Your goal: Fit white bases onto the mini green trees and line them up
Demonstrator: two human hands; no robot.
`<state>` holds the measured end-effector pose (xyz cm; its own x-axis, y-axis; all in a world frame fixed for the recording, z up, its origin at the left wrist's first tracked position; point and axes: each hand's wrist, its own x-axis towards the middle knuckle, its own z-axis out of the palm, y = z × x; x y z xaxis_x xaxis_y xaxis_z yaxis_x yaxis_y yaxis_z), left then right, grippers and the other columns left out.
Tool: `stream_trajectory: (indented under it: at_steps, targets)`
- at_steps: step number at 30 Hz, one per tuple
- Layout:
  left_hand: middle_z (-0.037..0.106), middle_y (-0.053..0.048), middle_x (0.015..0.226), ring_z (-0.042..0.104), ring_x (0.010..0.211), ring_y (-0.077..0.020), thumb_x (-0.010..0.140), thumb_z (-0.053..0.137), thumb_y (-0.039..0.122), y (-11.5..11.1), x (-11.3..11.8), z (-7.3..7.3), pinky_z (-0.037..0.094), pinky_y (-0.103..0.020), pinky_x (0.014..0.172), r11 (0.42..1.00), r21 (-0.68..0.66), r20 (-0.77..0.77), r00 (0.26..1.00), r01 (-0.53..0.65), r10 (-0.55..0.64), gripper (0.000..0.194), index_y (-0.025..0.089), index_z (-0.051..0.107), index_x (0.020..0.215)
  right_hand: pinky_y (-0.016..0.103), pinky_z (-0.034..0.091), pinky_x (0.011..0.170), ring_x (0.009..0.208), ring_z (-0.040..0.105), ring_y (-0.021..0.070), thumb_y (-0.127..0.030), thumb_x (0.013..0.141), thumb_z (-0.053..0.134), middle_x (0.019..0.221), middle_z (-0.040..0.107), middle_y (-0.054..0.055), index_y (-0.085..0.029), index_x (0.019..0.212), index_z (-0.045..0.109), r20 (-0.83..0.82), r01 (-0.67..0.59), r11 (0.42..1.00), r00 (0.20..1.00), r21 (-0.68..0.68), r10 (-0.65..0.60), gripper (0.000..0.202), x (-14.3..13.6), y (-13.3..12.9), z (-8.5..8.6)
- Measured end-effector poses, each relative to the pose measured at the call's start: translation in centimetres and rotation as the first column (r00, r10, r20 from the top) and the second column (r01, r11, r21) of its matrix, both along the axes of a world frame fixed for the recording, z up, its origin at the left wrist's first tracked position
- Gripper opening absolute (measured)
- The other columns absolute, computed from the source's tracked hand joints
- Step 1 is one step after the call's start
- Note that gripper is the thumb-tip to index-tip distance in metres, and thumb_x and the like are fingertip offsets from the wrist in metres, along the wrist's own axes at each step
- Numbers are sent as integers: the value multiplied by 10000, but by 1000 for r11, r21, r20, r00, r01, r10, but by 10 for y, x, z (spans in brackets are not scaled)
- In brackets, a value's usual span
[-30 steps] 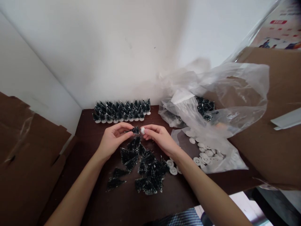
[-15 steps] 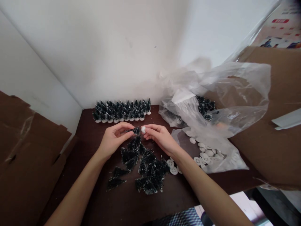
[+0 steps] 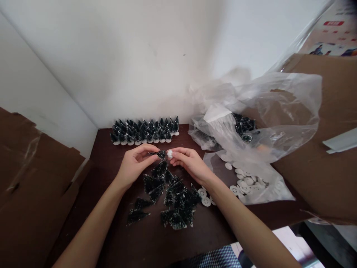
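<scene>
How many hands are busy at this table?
2. The left hand pinches a small dark tree above the table; the right hand, just to its right, holds a white piece. No other hand shows.

Tree (image 3: pixel 161 154): tip partly covered by the left hand (image 3: pixel 132 163). Base (image 3: pixel 170 153): one side covered by the right hand (image 3: pixel 192 163); detail too small to read—contact with the tree cannot be confirmed. Rows (image 3: pixel 143 131): front trees obscure most rear bases. Pile (image 3: pixel 180 204): overlap hides individual outlines. Discs (image 3: pixel 206 201): partly hidden by the right forearm (image 3: pixel 240 216). Bag (image 3: pixel 287 128): folds blur the contents. Left box (image 3: pixel 36 193), right box (image 3: pixel 334 178), cloth (image 3: pixel 219 258)—cut off by the frame. Print (image 3: pixel 333 24): illegible.
</scene>
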<state>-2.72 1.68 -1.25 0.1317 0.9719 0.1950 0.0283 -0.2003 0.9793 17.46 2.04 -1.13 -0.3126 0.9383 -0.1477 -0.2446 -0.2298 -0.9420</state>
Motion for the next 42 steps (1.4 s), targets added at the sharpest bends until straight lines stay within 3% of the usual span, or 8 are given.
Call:
stream_trajectory:
  at_steps: [42]
  targets:
    - [718,-70,982,675,930,-217,755,784,317,-2,1,3,563,-369,870,1000,16,-37,999,-20,20,211,171,719,892,282,459,724,719,594,119,-328,763,741,800,701,26,-187,901,764,66,1,1000,998,17,-2,198,1,0,0]
